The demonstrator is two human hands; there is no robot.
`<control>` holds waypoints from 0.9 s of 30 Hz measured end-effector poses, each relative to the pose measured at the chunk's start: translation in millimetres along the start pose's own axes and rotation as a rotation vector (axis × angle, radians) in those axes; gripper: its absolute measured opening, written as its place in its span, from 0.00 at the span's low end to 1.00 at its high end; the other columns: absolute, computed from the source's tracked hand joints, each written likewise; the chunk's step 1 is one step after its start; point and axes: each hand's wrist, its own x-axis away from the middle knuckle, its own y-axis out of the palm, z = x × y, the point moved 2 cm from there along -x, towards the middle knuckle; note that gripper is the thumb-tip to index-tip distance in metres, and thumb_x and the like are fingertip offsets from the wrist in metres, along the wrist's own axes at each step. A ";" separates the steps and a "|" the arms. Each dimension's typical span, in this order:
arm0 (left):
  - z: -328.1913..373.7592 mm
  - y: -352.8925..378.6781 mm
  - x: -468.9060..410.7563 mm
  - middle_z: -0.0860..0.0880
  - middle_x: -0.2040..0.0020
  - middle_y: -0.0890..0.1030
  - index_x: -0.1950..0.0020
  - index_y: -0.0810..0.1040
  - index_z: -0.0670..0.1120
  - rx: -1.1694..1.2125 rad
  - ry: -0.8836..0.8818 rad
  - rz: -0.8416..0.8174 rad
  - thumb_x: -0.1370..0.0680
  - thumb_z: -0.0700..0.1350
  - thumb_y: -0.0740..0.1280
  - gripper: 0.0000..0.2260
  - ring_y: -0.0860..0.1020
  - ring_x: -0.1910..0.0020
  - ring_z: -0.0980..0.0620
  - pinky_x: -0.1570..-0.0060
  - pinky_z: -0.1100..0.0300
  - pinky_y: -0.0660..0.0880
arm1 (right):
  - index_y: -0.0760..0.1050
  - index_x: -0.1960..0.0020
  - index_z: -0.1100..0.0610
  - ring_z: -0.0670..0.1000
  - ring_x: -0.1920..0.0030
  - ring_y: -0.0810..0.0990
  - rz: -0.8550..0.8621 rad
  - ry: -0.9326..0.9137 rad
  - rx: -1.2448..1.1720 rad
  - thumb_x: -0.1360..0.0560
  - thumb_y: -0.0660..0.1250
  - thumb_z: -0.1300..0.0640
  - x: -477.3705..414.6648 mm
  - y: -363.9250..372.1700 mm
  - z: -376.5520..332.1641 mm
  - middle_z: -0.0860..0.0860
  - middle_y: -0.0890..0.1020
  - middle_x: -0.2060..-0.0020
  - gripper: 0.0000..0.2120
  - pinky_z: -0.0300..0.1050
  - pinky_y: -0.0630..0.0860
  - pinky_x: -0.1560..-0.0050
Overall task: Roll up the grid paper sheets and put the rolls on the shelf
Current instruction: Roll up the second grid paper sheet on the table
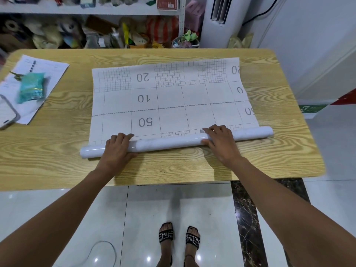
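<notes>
Evidently at the rolling step, with shelving not yet near: grid paper sheet (173,97) wound at its near end into a roll (169,142) lying crosswise on the wooden table (192,166), most of the sheet flat beyond it, numbers 50, 10 and 20 showing upside down. Appears slightly askew, right end farther away than the left. Calls next, by judgement, for an even forward push from both sides, so the layers wind tight and square rather than coning out at one end; after that, for a lift to the crowded shelf (115,9) behind the table. Left hand (117,147) curled over the roll near its left end, fingers draped across the top onto the flat paper, thumb tucked at the near side. Right hand (221,143) likewise wrapped over the roll right of centre, fingertips reaching the sheet, thumb along the near face. Off to the left, well apart: loose papers (54,68), a teal packet (31,87) on them, a phone (7,112) at the edge.
</notes>
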 end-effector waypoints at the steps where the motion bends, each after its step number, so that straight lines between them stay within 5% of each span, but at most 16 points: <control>1: -0.3 -0.1 -0.4 0.39 0.50 0.74 0.40 0.71 0.38 0.012 -0.010 0.003 0.33 0.45 0.75 0.26 0.72 0.54 0.38 0.54 0.44 0.69 | 0.67 0.31 0.53 0.55 0.42 0.67 -0.001 0.007 0.005 0.21 0.58 0.48 0.2 0.2 -0.5 0.51 0.73 0.40 0.20 0.46 0.59 0.39; 7: -3.6 -0.4 -0.3 0.40 0.53 0.75 0.47 0.73 0.39 0.020 -0.011 0.006 0.31 0.45 0.73 0.18 0.72 0.57 0.39 0.55 0.47 0.67 | 0.67 0.32 0.54 0.55 0.41 0.68 0.010 0.015 -0.046 0.23 0.61 0.46 3.9 0.3 -3.6 0.52 0.73 0.39 0.22 0.46 0.58 0.38; 16: -5.1 -6.9 -0.3 0.37 0.50 0.74 0.45 0.76 0.37 -0.024 -0.014 0.014 0.30 0.42 0.72 0.16 0.71 0.54 0.37 0.54 0.43 0.69 | 0.72 0.41 0.57 0.55 0.48 0.71 0.017 -0.047 -0.007 0.32 0.71 0.41 12.2 3.1 -4.7 0.52 0.75 0.46 0.26 0.47 0.63 0.44; 24: -8.4 -6.0 -1.2 0.39 0.51 0.74 0.36 0.70 0.39 -0.053 -0.003 0.013 0.31 0.34 0.71 0.24 0.65 0.54 0.45 0.54 0.44 0.68 | 0.70 0.34 0.56 0.55 0.45 0.69 -0.024 -0.037 0.004 0.28 0.67 0.41 10.6 1.9 -6.8 0.52 0.73 0.43 0.28 0.47 0.63 0.42; 27: -8.3 -6.0 -0.9 0.39 0.49 0.75 0.35 0.67 0.39 -0.050 0.004 0.016 0.28 0.38 0.66 0.22 0.69 0.51 0.41 0.50 0.45 0.67 | 0.68 0.34 0.57 0.54 0.46 0.71 0.007 -0.045 -0.042 0.30 0.69 0.42 11.9 1.5 -6.7 0.52 0.73 0.42 0.30 0.48 0.65 0.43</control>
